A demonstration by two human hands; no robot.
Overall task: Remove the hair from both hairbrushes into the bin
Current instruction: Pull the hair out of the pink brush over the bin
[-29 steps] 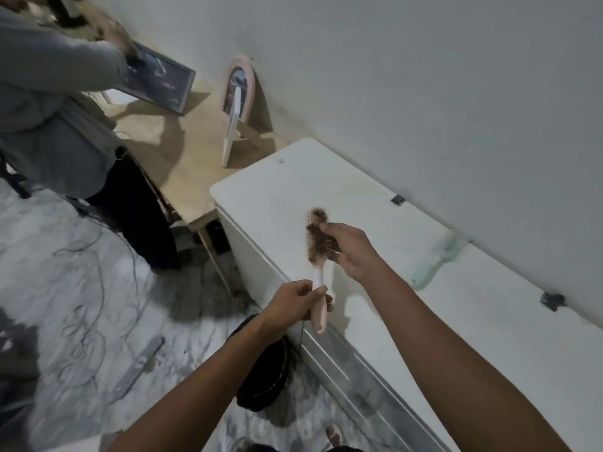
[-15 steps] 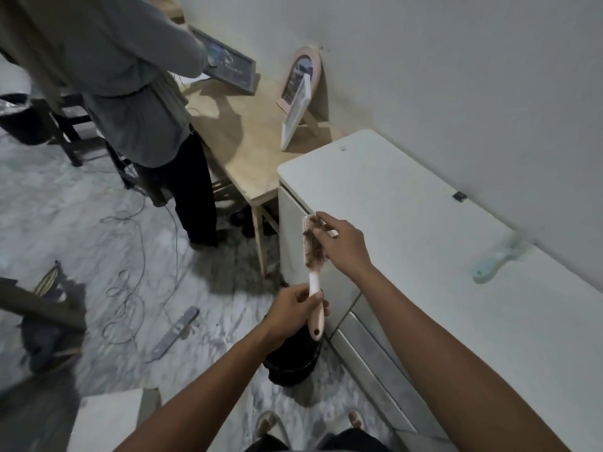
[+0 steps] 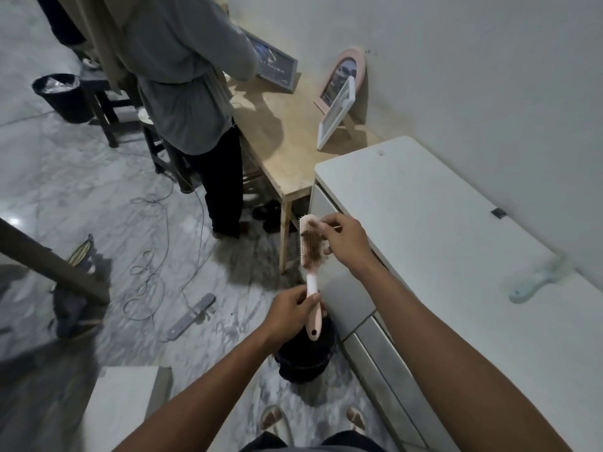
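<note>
My left hand (image 3: 290,313) grips the handle of a pink hairbrush (image 3: 309,256), held upright above a black bin (image 3: 306,357) on the floor. A clump of brown hair (image 3: 314,248) sits in the bristles. My right hand (image 3: 342,241) pinches at that hair beside the brush head, which shows bare bristles at its top. A second, mint-green hairbrush (image 3: 538,278) lies on the white cabinet (image 3: 424,223) to the right, near the wall.
Another person (image 3: 182,93) stands at a wooden table (image 3: 280,148) holding picture frames. A second black bin (image 3: 62,96) stands far left. Cables and a power strip (image 3: 191,318) lie on the marble floor. My feet show at the bottom.
The view has swung left and down. My right hand has pulled the hair down the bristles, baring the top of the brush head. The brush now hangs over the bin.
</note>
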